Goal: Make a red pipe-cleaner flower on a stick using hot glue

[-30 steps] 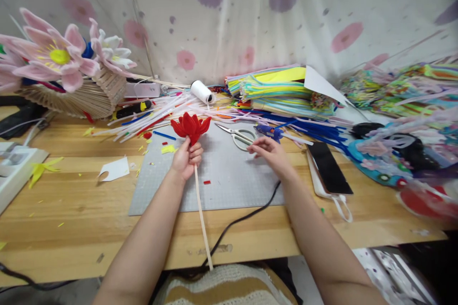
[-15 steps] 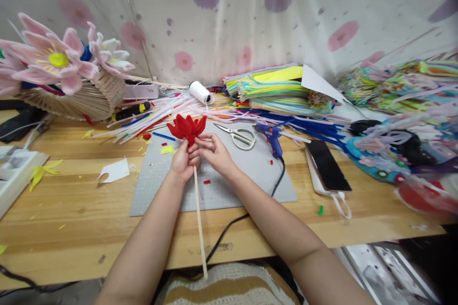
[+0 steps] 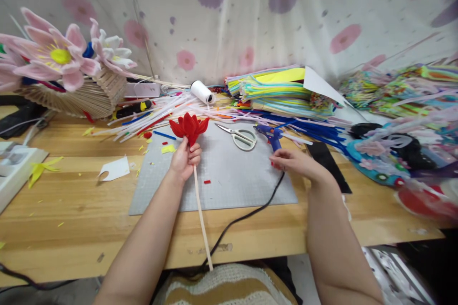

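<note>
My left hand point(image 3: 184, 159) clasps the red flower point(image 3: 189, 127) low, likely sparing petals point(image 3: 202, 126); right hand point(image 3: 296, 162) half-curled by glue gun point(image 3: 274, 137), grip unclear.

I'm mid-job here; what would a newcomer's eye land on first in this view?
First, the red flower near the middle, held by the left hand over the grey mat. Next, the big pink flower at the far left, towards the back. Then the glue gun at the mat's right side, with the right hand close by its lower end.
</note>
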